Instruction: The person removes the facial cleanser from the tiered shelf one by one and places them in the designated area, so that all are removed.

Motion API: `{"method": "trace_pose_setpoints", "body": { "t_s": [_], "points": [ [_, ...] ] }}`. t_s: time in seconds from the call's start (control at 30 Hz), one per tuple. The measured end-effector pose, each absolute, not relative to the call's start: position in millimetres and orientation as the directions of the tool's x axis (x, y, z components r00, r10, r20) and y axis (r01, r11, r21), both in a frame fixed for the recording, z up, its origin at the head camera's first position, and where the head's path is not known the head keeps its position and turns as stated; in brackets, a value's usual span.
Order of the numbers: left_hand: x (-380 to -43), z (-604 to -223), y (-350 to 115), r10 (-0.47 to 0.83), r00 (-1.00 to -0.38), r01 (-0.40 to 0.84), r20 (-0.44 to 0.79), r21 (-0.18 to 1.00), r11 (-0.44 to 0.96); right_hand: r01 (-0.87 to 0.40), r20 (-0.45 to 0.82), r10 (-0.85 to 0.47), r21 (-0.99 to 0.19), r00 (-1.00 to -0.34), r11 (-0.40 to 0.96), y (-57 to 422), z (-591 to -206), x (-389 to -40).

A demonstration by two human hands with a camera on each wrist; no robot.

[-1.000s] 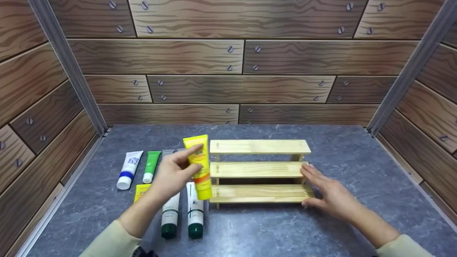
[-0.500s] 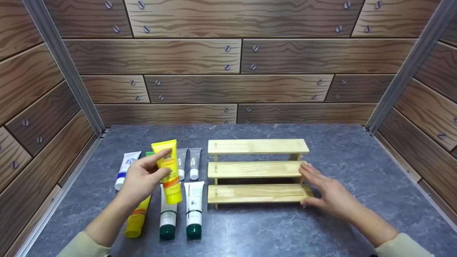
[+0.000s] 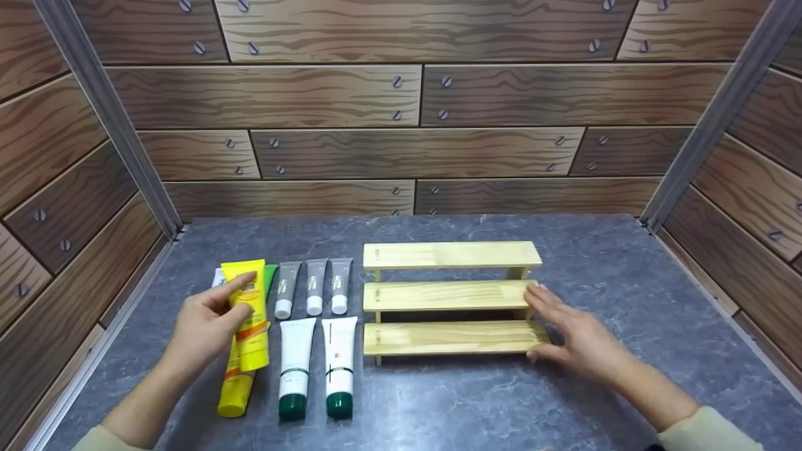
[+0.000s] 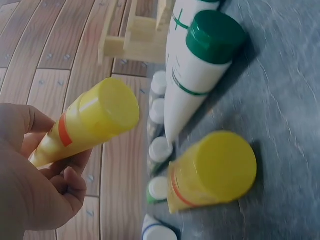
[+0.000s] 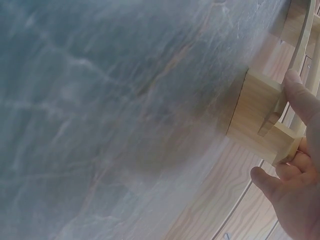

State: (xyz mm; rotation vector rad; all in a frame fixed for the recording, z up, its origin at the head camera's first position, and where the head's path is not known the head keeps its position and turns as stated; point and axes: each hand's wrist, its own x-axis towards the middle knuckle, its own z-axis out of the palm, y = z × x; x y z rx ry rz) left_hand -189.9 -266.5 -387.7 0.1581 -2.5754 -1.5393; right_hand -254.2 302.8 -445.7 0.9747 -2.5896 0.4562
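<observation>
My left hand [image 3: 202,327] pinches a yellow squeeze tube [image 3: 253,338] with an orange band between thumb and fingers, its cap end tilted down. The held tube overlaps another yellow tube [image 3: 233,394] lying on the table; the left wrist view shows the held tube [image 4: 95,115] apart from the lying one [image 4: 220,167]. At the right, a pale three-tier wooden rack [image 3: 448,296] stands on the table. My right hand [image 3: 579,341] holds its right end, fingers at the middle shelf and thumb by the bottom one. The right wrist view shows several fingers bent beside the rack's end panel [image 5: 262,115].
Two white tubes with green caps [image 3: 293,376] lie left of the rack, in front of three grey tubes [image 3: 315,285]. A green tube [image 3: 270,279] and a white tube [image 3: 217,277] are mostly hidden behind my left hand's tube. Wood-patterned walls [image 3: 401,150] enclose the grey table.
My left hand has carried the yellow tube leftward from beside the rack to over the other yellow tube, uncovering the grey tubes. The right hand stays at the rack's end.
</observation>
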Motion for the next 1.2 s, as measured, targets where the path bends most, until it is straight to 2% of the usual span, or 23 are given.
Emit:
{"method": "trace_pose_setpoints", "body": {
  "t_s": [0.3,0.5,0.87,1.2],
  "points": [
    [-188.2,-396.7,-291.7,-0.144,-0.989,-0.058,0.017,0.863,0.503,-0.692,0.433,-0.576,-0.177,-0.694,0.700,303.6,-446.1,-254.8],
    [-184.1,-407.0,-313.9,-0.142,-0.990,-0.077,-0.003,0.851,0.520,-0.680,0.418,-0.571,-0.180,-0.707,0.711,302.8,-445.3,-255.2],
    [-175.1,-425.8,-349.8,-0.087,-0.985,-0.172,-0.150,0.786,0.594,-0.654,0.384,-0.553,-0.213,-0.739,0.726,302.3,-444.5,-254.3],
    [-177.7,-437.2,-359.2,-0.059,-0.951,-0.284,-0.304,0.776,0.563,-0.673,0.417,-0.561,-0.196,-0.715,0.713,302.3,-445.1,-252.7]
  ]
}}
